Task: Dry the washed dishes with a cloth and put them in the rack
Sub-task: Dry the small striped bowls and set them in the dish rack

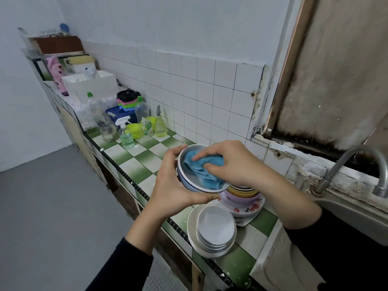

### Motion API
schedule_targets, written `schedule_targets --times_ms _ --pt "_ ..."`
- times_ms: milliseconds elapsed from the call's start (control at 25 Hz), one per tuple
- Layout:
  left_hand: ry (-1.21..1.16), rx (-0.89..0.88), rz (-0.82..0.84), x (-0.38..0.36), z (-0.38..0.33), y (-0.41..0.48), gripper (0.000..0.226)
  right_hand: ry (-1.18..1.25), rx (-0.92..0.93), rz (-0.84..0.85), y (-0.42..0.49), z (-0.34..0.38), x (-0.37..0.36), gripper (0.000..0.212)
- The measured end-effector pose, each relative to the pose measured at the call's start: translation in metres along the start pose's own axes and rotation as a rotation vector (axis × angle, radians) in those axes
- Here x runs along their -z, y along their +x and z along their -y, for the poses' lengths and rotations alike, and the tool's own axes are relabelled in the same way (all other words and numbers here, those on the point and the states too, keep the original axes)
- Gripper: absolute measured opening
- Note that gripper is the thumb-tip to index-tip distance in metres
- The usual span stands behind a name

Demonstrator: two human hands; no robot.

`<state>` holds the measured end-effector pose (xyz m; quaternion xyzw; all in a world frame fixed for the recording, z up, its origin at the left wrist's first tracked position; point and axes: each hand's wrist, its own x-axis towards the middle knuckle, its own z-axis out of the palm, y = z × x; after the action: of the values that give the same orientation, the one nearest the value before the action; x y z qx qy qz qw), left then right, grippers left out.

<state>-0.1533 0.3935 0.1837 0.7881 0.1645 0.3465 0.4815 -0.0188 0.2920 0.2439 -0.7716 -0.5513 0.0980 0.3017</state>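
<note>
My left hand [174, 185] grips a white bowl with a blue rim [190, 182] from its left side and underneath, tilted toward me above the counter. My right hand [228, 162] presses a blue cloth [201, 166] into the bowl's inside. Below the bowl stands a stack of white bowls on white plates [215, 229]. Behind it sits a second stack of coloured bowls on a flowered plate [243, 199], partly hidden by my right hand. A wire dish rack [52, 33] shows far off at the top left on a shelf.
The green-and-white checked counter [138, 162] runs along the tiled wall. Spray bottles, soap bottles, a jar and plastic containers [134, 124] crowd its far part. A metal tap [357, 164] curves over the sink [357, 215] at right. Grey floor lies to the left.
</note>
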Motion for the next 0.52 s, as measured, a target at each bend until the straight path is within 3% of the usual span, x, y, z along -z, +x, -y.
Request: schedule_targets --times_ms 40,120,240,320,440,520 --pt "-0.011 0.003 0.002 0.001 0.001 0.001 0.112 0.103 0.005 -0.019 -0.001 0.002 -0.006 0.031" --pt "-0.006 0.012 0.008 0.002 0.002 0.003 0.112 0.16 0.055 0.124 -0.004 0.008 -0.007 0.031" --pt "0.01 0.028 0.01 0.001 0.005 0.002 0.11 -0.059 0.07 0.36 -0.003 0.009 0.015 0.035" --pt "-0.01 0.024 0.008 -0.002 0.002 0.003 0.111 -0.18 0.018 0.25 0.004 0.006 0.02 0.036" --pt "-0.076 0.021 0.016 -0.008 -0.001 0.009 0.109 0.091 -0.015 -0.064 0.009 0.005 0.001 0.032" --pt "-0.08 0.018 0.016 -0.007 -0.003 0.017 0.111 0.232 0.058 -0.011 0.006 0.004 -0.002 0.032"
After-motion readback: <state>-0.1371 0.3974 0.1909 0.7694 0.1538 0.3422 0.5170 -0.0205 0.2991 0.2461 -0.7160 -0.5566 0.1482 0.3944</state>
